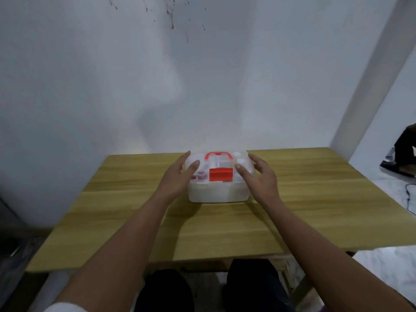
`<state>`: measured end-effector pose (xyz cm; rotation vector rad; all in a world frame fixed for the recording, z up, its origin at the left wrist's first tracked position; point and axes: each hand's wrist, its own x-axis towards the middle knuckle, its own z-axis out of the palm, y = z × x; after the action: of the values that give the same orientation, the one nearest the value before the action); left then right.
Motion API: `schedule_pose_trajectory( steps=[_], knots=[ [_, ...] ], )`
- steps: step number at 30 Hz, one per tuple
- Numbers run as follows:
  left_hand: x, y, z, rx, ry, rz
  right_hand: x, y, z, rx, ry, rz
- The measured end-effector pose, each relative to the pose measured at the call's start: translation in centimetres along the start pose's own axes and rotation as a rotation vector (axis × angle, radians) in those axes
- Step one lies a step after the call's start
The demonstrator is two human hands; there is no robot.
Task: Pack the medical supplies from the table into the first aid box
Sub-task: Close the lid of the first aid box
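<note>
A translucent white first aid box (217,192) stands at the far middle of the wooden table (292,212), lid down, with a red carry handle (218,155) on top and a red latch (220,174) at the front. Pale containers and something reddish show dimly through the lid. My left hand (177,176) lies against the box's left side, thumb on the lid. My right hand (258,176) rests on the right side, fingers spread over the lid's corner. No loose supplies are visible on the table.
The table backs onto a white wall. To the right lies a pale floor with a black cable (408,197) and a dark object (405,152) at the frame's edge. My knees in dark trousers (202,289) show under the near table edge.
</note>
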<state>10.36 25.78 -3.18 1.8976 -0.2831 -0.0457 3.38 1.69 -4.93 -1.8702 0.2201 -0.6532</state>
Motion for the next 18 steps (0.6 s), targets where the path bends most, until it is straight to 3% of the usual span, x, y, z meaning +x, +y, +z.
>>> schedule_pose_trajectory(
  steps=[9, 18],
  knots=[
    [-0.9, -0.4, 0.6, 0.034, -0.022, -0.026, -1.1, 0.2, -0.5, -0.034, -0.079, -0.007],
    [-1.0, 0.2, 1.0, 0.106, 0.000, -0.001, -0.2, -0.2, 0.4, 0.054, -0.017, 0.084]
  ],
)
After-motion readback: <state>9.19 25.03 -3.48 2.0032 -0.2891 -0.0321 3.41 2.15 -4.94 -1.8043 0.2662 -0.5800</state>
